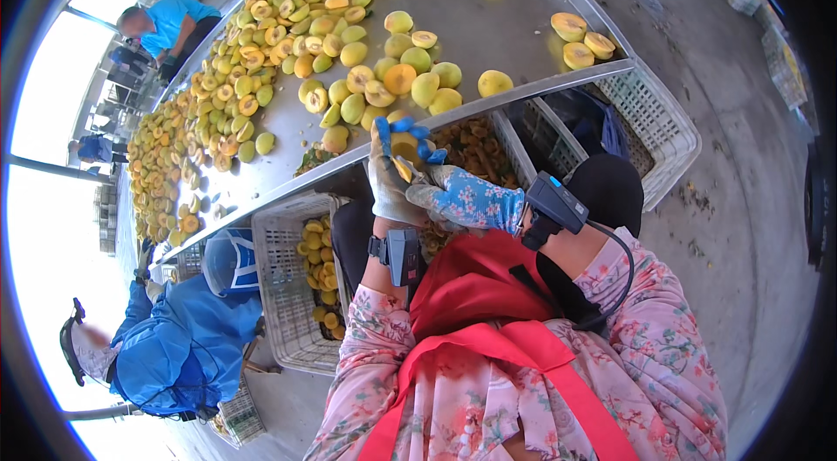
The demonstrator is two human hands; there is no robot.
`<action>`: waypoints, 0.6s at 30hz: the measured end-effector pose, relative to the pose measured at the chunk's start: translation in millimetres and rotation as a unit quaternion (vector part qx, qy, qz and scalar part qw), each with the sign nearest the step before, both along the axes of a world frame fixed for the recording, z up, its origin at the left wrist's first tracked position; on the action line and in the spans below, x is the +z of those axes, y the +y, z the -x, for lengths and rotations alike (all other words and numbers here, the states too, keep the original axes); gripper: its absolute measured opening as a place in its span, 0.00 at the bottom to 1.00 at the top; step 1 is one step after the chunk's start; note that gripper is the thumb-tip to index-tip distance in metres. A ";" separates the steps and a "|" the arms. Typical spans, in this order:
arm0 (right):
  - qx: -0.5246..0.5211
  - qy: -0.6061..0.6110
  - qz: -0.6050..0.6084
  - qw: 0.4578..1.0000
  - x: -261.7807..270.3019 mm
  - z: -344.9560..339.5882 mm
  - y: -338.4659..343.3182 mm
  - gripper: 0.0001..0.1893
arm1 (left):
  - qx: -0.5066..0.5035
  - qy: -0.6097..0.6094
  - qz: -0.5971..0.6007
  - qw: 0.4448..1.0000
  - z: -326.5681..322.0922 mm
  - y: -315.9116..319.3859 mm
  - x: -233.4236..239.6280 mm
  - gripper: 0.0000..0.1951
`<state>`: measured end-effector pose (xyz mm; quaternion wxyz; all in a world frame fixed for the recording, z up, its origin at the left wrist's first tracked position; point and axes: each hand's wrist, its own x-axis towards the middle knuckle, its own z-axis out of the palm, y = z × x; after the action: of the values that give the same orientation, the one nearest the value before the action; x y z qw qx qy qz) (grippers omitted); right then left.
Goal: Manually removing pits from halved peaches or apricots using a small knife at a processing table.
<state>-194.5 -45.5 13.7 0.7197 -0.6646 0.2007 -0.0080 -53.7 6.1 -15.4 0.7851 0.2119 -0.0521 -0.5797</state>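
My left hand (pixel 392 180), in a white glove with blue-coated fingertips, holds a yellow-green stone fruit (pixel 405 146) just off the near edge of the metal table (pixel 487 16). My right hand (pixel 458 196), in a blue flowered glove, grips a small tool (pixel 407 170) with a pale metal tip against the fruit's lower side. The tool's handle is hidden in the glove. Whole and halved fruits (pixel 399 78) lie on the table beyond my hands. Three halves (pixel 579 43) sit in the corner at the right.
A white plastic crate (pixel 294 330) with fruit stands left of my legs. Another crate (pixel 667 114) is under the table's right end. Brown fruit scraps (pixel 480 144) lie below the table edge. A person in blue (pixel 189 337) works close at left; another (pixel 173 26) leans across the far side.
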 end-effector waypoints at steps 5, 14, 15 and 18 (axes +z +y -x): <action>0.009 -0.190 0.280 0.941 -55.8 7.8 -30.6 0.25 | 0.040 -0.119 -0.108 0.986 -3.4 -5.0 9.8 0.26; -0.126 -0.154 0.281 0.939 -17.0 -4.6 -29.2 0.18 | 0.062 -0.237 -0.113 0.963 5.9 4.1 -3.4 0.29; -0.125 -0.148 0.291 0.937 -21.5 -9.1 -29.3 0.19 | 0.062 -0.238 -0.112 0.963 8.1 3.4 -2.8 0.29; -0.059 -0.067 0.369 0.925 -36.0 -10.9 -27.4 0.20 | 0.089 -0.317 -0.096 0.939 11.6 9.1 0.9 0.22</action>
<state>-183.6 -72.8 -22.3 0.4339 -0.8678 0.1741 -0.1684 -65.3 15.2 -14.5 0.7523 0.4624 -0.2233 -0.4127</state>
